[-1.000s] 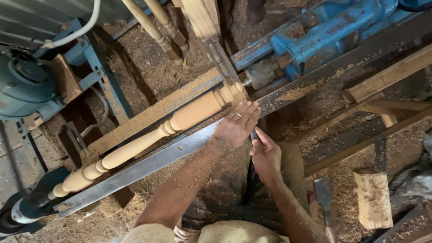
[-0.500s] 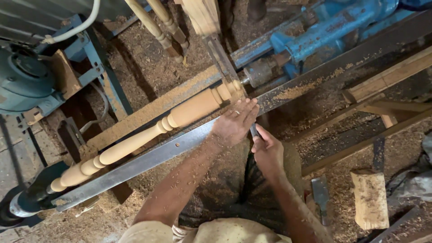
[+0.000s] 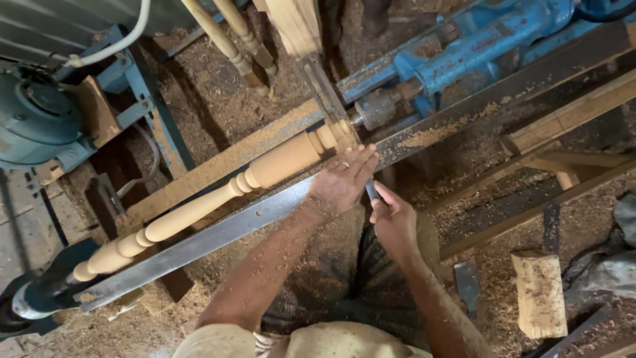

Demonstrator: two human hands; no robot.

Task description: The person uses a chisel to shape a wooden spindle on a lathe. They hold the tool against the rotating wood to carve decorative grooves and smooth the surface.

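Spindle [image 3: 218, 199] was mostly shaped; left hand [image 3: 341, 182] lay flat, steadying the chisel [image 3: 371, 191] clenched in right hand [image 3: 392, 222] at centre frame.

Soft, even daylight fills the scene, fairly bright, with no hard glare. The pale turned spindle [image 3: 225, 195] and the steel rail [image 3: 218, 232] catch the most light; the rail shows a dull sheen. Deep shadow sits under the blue machine frame [image 3: 152, 113] and below the rail. Focus is sharp at the centre, slightly softer and stretched towards the corners.
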